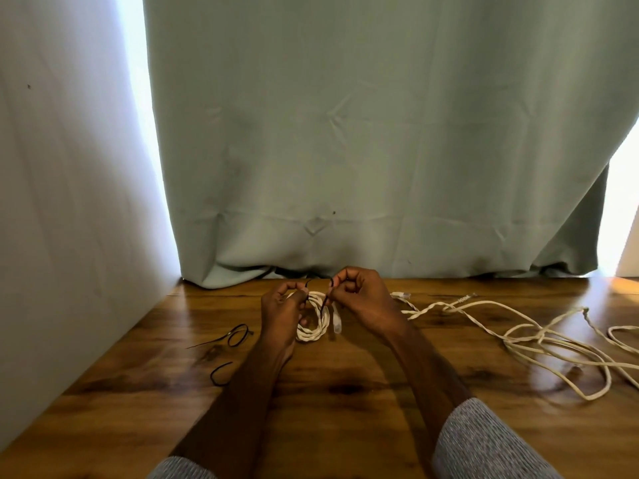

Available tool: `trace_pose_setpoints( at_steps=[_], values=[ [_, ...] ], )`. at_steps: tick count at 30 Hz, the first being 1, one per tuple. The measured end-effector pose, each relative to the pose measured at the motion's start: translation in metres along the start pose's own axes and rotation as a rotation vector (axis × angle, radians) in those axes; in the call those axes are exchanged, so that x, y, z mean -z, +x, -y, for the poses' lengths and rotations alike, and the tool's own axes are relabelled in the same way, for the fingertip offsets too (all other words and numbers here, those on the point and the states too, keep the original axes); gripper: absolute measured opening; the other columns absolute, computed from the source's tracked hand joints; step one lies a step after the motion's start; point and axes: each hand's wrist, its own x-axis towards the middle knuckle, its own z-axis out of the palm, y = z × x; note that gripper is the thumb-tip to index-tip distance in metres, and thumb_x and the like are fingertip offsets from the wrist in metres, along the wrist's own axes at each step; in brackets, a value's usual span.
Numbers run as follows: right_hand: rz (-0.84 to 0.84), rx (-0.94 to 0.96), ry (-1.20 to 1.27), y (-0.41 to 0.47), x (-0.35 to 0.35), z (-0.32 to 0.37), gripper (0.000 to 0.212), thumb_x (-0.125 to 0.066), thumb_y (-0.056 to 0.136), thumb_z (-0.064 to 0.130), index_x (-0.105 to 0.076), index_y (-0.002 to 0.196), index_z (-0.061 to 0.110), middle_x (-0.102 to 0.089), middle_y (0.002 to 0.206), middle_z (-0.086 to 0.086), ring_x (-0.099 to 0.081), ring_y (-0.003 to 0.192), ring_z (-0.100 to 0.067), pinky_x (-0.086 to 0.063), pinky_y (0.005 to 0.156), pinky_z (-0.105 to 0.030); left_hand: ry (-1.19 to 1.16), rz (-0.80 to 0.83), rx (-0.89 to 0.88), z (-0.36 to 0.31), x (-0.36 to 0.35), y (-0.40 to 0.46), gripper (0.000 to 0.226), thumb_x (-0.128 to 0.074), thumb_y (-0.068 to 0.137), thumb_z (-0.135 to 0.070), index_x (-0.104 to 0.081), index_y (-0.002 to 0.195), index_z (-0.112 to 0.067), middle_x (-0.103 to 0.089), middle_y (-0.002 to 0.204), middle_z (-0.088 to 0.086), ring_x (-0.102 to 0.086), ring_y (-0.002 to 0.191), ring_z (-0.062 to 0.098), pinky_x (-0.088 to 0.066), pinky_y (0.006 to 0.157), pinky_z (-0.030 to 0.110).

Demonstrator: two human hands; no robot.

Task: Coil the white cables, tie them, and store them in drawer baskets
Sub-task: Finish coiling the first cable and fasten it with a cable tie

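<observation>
A wooden table [345,402] runs across the near field, with a grey-green curtain [380,133] hanging behind its far edge and a white wall [62,202] on the left. Both forearms reach forward from grey sleeves [484,440]. At the far centre of the table lies a coiled white cable [313,326], its loops gathered into a small bundle, with a clear connector [337,323] resting at its right side. The left hand [281,311] is closed, fingers pinching one end of a thin black tie [324,300] at the left of the coil. The right hand [363,300] is likewise closed, pinching the other end of the same tie just above the coil; the tie passes down across the bundle between the two hands. To the right, a loose white cable [539,337] sprawls in untidy loops toward the right edge, well apart from the coil. On the left lie two spare black ties, one looped [238,335] and one curved [219,373] nearer the viewer
</observation>
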Motion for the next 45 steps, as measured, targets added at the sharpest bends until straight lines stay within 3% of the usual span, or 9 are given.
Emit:
trace_pose_setpoints(
  at_steps=[7,21,24,28,33,36,38,42,45],
  values=[
    [-0.104,0.101,0.028,0.004,-0.002,-0.007,0.011,-0.073,0.090,0.007,-0.068,0.097,0.000,-0.077,0.084,-0.012,-0.075,0.082,-0.025,-0.059,0.072,-0.030,-0.017,0.030,0.006,-0.002,-0.005,-0.004,0.013,-0.061,0.089,0.004,-0.066,0.082,-0.006,-0.059,0.052,-0.001,-0.055,0.042,0.009,-0.038,0.039,0.022],
    [-0.077,0.337,-0.396,0.007,-0.008,-0.036,0.018,-0.078,0.084,0.013,-0.076,0.095,0.027,-0.071,0.095,0.008,-0.057,0.086,0.002,-0.044,0.073,-0.017,-0.063,0.024,0.017,0.000,-0.003,-0.001,0.016,-0.062,0.087,0.002,-0.066,0.078,-0.011,-0.055,0.057,0.006,-0.047,0.046,0.013,-0.035,0.043,0.023],
    [-0.064,0.368,-0.509,0.010,-0.008,-0.044,0.010,-0.071,0.086,0.021,-0.075,0.091,0.028,-0.063,0.114,0.013,-0.058,0.105,-0.006,-0.050,0.087,-0.035,-0.051,0.052,0.008,0.000,-0.005,-0.002,0.015,-0.061,0.088,0.000,-0.067,0.080,-0.011,-0.052,0.057,0.006,-0.045,0.044,0.015,-0.037,0.044,0.024],
    [-0.101,0.347,-0.586,0.008,-0.009,-0.044,0.012,-0.066,0.087,0.027,-0.076,0.093,0.027,-0.060,0.112,0.010,-0.061,0.102,-0.014,-0.052,0.088,-0.045,-0.054,0.093,-0.011,-0.002,-0.006,-0.005,0.012,-0.061,0.091,-0.001,-0.067,0.085,-0.009,-0.054,0.056,0.006,-0.049,0.044,0.016,-0.043,0.047,0.025],
    [-0.171,0.308,-0.342,0.004,-0.019,-0.037,0.019,-0.075,0.085,0.016,-0.067,0.089,0.033,-0.067,0.095,0.009,-0.064,0.092,-0.010,-0.056,0.081,-0.040,-0.171,0.171,0.008,-0.002,-0.004,-0.001,0.025,-0.062,0.091,-0.001,-0.071,0.076,-0.018,-0.058,0.064,0.009,-0.051,0.048,0.015,-0.044,0.050,0.026],
    [-0.187,0.176,-0.196,0.002,-0.022,-0.029,0.031,-0.079,0.085,0.021,-0.058,0.100,0.038,-0.067,0.097,0.008,-0.066,0.092,-0.010,-0.056,0.070,-0.022,-0.238,0.227,0.032,-0.004,-0.003,-0.001,0.026,-0.060,0.091,0.001,-0.069,0.075,-0.017,-0.060,0.064,0.006,-0.052,0.046,0.011,-0.045,0.045,0.022],
    [-0.127,0.036,-0.041,0.001,-0.024,-0.027,0.035,-0.079,0.086,0.022,-0.061,0.109,0.040,-0.071,0.100,0.000,-0.071,0.092,-0.016,-0.061,0.070,-0.028,-0.268,0.257,0.037,-0.006,-0.002,-0.003,0.024,-0.058,0.092,0.002,-0.067,0.077,-0.014,-0.062,0.064,0.005,-0.052,0.045,0.010,-0.045,0.043,0.021],
    [-0.013,-0.121,0.267,0.002,-0.025,-0.031,0.026,-0.078,0.086,0.016,-0.072,0.111,0.019,-0.077,0.094,-0.017,-0.074,0.087,-0.035,-0.060,0.083,-0.051,-0.285,0.298,0.030,-0.005,-0.001,-0.003,0.021,-0.058,0.092,0.002,-0.068,0.079,-0.012,-0.062,0.068,0.009,-0.055,0.049,0.013,-0.048,0.048,0.023],
    [0.058,-0.157,0.404,0.001,-0.020,-0.029,0.013,-0.071,0.090,0.003,-0.074,0.101,-0.003,-0.074,0.089,-0.025,-0.071,0.076,-0.032,-0.060,0.077,-0.042,-0.286,0.316,0.029,-0.004,-0.002,-0.001,0.021,-0.058,0.092,0.001,-0.068,0.079,-0.013,-0.059,0.067,0.010,-0.050,0.046,0.013,-0.045,0.046,0.022]
  ],
)
